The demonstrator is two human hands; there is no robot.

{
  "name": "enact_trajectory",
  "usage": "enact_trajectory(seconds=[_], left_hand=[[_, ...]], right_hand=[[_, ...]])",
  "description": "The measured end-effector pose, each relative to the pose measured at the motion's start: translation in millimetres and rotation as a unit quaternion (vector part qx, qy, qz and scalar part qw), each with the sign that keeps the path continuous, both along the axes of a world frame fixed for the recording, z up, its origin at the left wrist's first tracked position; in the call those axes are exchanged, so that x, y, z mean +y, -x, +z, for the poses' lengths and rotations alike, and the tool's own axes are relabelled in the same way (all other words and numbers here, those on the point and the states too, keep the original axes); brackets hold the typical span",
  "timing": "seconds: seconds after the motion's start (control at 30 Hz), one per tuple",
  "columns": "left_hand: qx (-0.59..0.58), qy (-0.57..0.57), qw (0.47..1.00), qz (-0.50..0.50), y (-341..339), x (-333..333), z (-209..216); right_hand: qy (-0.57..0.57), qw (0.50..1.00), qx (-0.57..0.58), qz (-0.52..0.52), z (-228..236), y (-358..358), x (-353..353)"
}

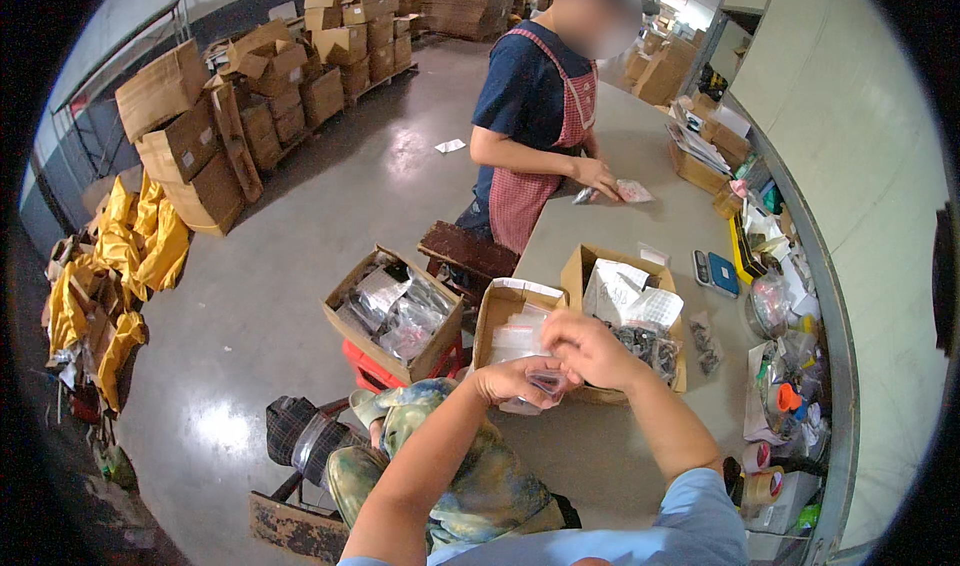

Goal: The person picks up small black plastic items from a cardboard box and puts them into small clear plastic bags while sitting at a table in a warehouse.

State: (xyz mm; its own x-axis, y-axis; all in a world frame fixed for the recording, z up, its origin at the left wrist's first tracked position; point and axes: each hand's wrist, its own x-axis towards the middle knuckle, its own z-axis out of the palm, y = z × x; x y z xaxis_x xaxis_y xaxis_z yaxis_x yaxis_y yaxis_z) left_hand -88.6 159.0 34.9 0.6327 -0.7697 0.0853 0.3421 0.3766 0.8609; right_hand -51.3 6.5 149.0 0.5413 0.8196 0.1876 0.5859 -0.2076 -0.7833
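My left hand [510,378] is closed around a small clear plastic bag [545,384] over the near edge of the table. My right hand [592,348] hovers just above the bag, its fingers curled together; what they hold, if anything, is hidden. Right behind my hands, an open cardboard box [487,326] contains flat clear plastic bags [517,338]. A larger carton [577,271] beside it, under my right hand, has bags of small dark parts [660,354] and written paper sheets [622,291] in it.
A carton of filled bags [385,311] rests on a red stool [375,368] at left. Across the table [655,156], a person in a checked apron [530,201] handles a small bag [632,191]. A blue scale [716,273] and cluttered supplies line the wall side.
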Motion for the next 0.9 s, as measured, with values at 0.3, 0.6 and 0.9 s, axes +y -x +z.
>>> enact_trajectory(seconds=[0.3, 0.6, 0.9], left_hand=[[0.023, 0.075, 0.994, 0.080, -9.3, -5.6, -19.3], [-0.016, 0.096, 0.995, 0.039, -15.3, -5.3, -19.8], [-0.051, -0.010, 0.966, 0.253, -18.7, -6.4, -18.6]], right_hand=[[-0.044, 0.990, 0.036, -0.132, -21.2, 24.1, -3.2], [0.230, 0.938, -0.253, -0.048, -16.0, 29.6, -11.8], [0.063, 0.980, -0.027, -0.187, -37.8, 1.6, -44.1]])
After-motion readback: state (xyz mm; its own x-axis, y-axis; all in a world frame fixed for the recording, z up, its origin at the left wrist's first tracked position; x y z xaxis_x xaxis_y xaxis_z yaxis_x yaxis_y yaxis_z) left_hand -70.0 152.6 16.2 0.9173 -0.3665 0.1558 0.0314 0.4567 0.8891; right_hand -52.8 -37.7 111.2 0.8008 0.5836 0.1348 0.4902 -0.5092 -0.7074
